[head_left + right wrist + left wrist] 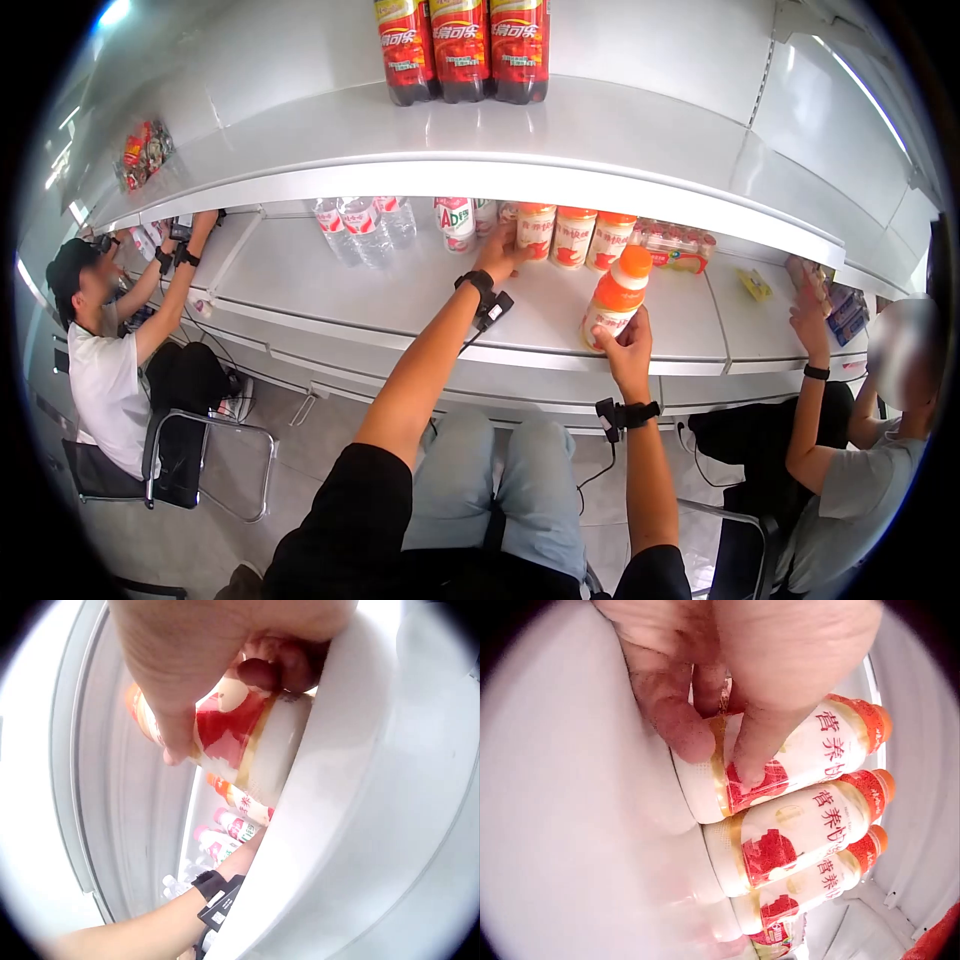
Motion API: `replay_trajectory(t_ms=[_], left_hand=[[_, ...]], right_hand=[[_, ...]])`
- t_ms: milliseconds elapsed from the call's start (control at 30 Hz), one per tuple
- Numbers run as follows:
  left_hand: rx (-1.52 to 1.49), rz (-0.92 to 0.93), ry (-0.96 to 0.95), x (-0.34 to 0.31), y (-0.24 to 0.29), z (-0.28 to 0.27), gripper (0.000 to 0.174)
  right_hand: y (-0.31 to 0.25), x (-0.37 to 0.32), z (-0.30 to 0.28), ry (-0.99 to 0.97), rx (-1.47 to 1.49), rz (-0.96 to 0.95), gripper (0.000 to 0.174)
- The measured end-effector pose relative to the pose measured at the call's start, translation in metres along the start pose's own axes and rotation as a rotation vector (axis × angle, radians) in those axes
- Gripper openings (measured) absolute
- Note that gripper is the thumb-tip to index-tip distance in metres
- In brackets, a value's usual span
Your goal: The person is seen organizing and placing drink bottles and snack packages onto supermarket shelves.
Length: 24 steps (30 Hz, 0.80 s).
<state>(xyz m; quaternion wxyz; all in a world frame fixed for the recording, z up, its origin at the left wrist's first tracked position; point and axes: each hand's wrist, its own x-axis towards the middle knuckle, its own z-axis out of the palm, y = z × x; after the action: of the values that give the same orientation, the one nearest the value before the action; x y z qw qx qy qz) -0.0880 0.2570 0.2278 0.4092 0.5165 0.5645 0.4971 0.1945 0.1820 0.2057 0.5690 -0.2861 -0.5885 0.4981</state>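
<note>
The right hand [628, 350] is clamped round the near bottle [618, 288], close to the front edge of the shelf [330, 295]; I can't tell whether its base rests there. Apart from it, the left hand [496, 254] grips the end bottle [537, 230], leftmost of the row [574, 240], low on its body. I'd keep that low hold light, so its neighbours don't tip, and the near bottle's cap clear of the upper shelf [500, 178].

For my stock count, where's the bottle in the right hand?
In the head view, the bottle is right of centre, by the shelf's front edge, in front of the similar bottles there.
</note>
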Motion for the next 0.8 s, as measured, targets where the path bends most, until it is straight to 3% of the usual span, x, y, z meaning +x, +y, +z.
replay_trajectory(t_ms=[267, 367, 467, 533, 633, 733, 800], left_hand=[[0.016, -0.002, -0.037, 0.006, -0.008, -0.005, 0.065], [-0.004, 0.016, -0.029, 0.010, -0.016, -0.005, 0.069], [-0.105, 0.066, -0.008, 0.002, -0.016, -0.005, 0.075], [-0.203, 0.103, 0.011, 0.003, -0.034, -0.007, 0.079], [0.082, 0.153, -0.087, -0.028, -0.041, -0.014, 0.076], [-0.059, 0.186, -0.307, -0.067, -0.028, -0.020, 0.078], [-0.063, 0.199, -0.298, -0.087, -0.013, -0.026, 0.078]], right_hand=[[0.002, 0.005, 0.006, -0.027, -0.032, -0.004, 0.068], [-0.009, 0.003, -0.001, -0.074, -0.233, 0.130, 0.064], [0.007, 0.001, -0.011, -0.074, -0.445, -0.045, 0.062], [-0.001, 0.001, -0.009, -0.117, -0.442, 0.020, 0.065], [0.002, 0.010, -0.001, -0.179, -0.426, 0.031, 0.068], [0.006, 0.017, 0.040, -0.215, -0.430, -0.035, 0.070], [0.012, 0.028, 0.072, -0.251, -0.429, -0.079, 0.073]])
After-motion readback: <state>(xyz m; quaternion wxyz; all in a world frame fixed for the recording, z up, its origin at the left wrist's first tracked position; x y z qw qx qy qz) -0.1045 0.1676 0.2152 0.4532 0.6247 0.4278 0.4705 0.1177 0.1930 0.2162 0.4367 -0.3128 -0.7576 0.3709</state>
